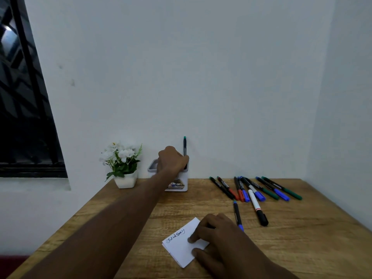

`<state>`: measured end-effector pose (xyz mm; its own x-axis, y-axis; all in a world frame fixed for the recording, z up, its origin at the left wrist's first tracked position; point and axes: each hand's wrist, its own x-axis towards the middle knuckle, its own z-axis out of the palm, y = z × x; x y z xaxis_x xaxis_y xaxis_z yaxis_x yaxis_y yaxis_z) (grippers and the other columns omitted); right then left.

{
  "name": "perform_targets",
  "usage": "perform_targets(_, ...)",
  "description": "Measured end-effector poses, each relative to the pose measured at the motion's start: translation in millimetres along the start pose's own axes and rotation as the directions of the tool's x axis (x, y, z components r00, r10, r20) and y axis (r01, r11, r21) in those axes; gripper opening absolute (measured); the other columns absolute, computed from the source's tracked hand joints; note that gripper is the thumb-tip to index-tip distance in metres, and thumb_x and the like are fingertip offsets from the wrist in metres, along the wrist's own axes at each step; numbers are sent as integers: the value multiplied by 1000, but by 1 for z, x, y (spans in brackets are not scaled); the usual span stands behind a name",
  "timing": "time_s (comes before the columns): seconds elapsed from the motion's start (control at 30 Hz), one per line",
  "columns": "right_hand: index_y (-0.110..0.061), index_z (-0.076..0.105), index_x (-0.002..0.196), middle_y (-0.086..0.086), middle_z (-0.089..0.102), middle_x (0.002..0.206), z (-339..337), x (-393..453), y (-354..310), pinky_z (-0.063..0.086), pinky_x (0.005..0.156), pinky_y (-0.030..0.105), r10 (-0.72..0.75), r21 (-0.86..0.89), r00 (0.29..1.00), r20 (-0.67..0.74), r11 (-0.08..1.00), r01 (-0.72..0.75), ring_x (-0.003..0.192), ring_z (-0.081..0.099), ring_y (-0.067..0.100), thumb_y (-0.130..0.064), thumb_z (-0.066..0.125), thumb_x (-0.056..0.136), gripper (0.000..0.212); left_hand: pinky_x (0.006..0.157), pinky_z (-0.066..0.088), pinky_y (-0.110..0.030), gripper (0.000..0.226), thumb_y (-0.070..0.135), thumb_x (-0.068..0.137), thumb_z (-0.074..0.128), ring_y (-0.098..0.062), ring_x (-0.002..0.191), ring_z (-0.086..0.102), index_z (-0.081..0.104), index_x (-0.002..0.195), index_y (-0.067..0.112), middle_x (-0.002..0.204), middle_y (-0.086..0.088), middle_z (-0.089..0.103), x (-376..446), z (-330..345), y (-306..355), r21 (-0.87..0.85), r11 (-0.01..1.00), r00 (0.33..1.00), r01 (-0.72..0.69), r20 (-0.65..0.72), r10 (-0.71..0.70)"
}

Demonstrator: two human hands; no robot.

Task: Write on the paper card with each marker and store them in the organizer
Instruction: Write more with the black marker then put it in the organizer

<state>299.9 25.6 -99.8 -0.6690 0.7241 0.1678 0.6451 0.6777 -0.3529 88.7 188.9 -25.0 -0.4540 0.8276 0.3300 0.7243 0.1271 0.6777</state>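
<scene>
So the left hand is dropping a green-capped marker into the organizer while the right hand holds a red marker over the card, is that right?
Not quite. In the head view the right hand holds no marker; its fingers rest on the paper card. The rest stands: the left hand is at the organizer with the green-capped marker upright in it.

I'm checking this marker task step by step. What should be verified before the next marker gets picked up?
1. Green-capped marker stands upright in the organizer: ok.
2. Left hand has let go of it: not ok, fingers are at the marker.
3. Paper card is held flat by the right hand: ok.
4. Card has room for more writing: ok, one line only.
5. Nearest marker lies beside the right hand: ok.
6. Marker row is capped: ok for the caps visible.
</scene>
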Motion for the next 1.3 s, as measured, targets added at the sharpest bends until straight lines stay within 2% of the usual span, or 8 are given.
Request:
perform_targets(0.17, -45, 63, 138, -23, 50, 144, 2, -1, 0, 39, 112, 26, 11, -11, 1000, -16, 1000, -12, 135, 38, 0, -54, 58, 102, 37, 66, 48, -28, 26, 32, 88, 74, -24, 82, 71, 75, 83, 7, 75, -5, 72, 0, 4, -2, -39, 991, 983, -130, -136, 123)
perform_targets(0.27, -45, 62, 138, -24, 50, 144, 5, -2, 1, 40, 108, 25, -1, -23, 999, -33, 1000, 0, 135, 37, -1, -53, 58, 102, 37, 90, 44, -27, 21, 26, 95, 73, -18, 106, 59, 69, 113, 16, 111, -1, 68, -21, 4, 3, 40, 872, 824, -488, -308, 475)
perform_targets(0.37, -44, 62, 138, -23, 51, 143, 7, -3, 3, 38, 101, 21, -25, -28, 998, -54, 999, 23, 131, 38, -1, -53, 57, 102, 37, 87, 53, -33, 18, 18, 99, 69, -14, 96, 61, 69, 117, 19, 113, 1, 67, -41, 22, 16, 48, 635, 636, -771, 123, 762)
perform_targets(0.43, -43, 63, 137, -21, 52, 142, 8, -4, 4, 38, 100, 22, -42, -34, 997, -68, 999, 40, 128, 39, -1, -52, 56, 102, 37, 90, 57, -40, 21, 22, 103, 62, -19, 103, 64, 71, 122, 21, 118, -1, 64, -54, 47, 23, 178, 567, 579, -804, 452, 679)
perform_targets(0.83, -38, 62, 139, -9, 53, 142, 7, -8, 5, 43, 108, 32, -81, -50, 994, -70, 996, 78, 133, 42, 9, -50, 55, 104, 37, 78, 55, -39, 33, 48, 103, 51, -27, 91, 62, 61, 97, 17, 108, -11, 62, -63, 67, 12, 300, 780, 787, -549, 500, 362)
perform_targets(1.0, -38, 62, 140, -10, 53, 145, 5, -8, 2, 42, 108, 32, -76, -50, 995, -68, 996, 73, 133, 42, 10, -49, 55, 105, 38, 73, 48, -30, 20, 24, 97, 65, -25, 100, 61, 59, 112, 12, 124, -14, 58, -68, 61, 15, 412, 760, 815, -502, 520, 256)
perform_targets(1.17, -39, 63, 139, -13, 55, 144, 5, -10, 3, 45, 107, 30, -70, -33, 994, -85, 997, 67, 131, 43, 7, -51, 55, 104, 38, 84, 46, -35, 27, 21, 109, 50, -34, 113, 61, 63, 124, 3, 125, -20, 62, -74, 38, 10, 385, 719, 777, -578, 529, 341)
perform_targets(1.3, -39, 66, 135, -13, 57, 135, 6, -10, 4, 43, 98, 26, -77, -36, 992, -104, 997, 74, 123, 45, 7, -49, 58, 102, 36, 71, 40, -24, 23, 22, 115, 38, -14, 91, 60, 58, 111, 12, 95, 11, 54, -100, -16, -12, 10, 767, 704, -642, 403, 584)
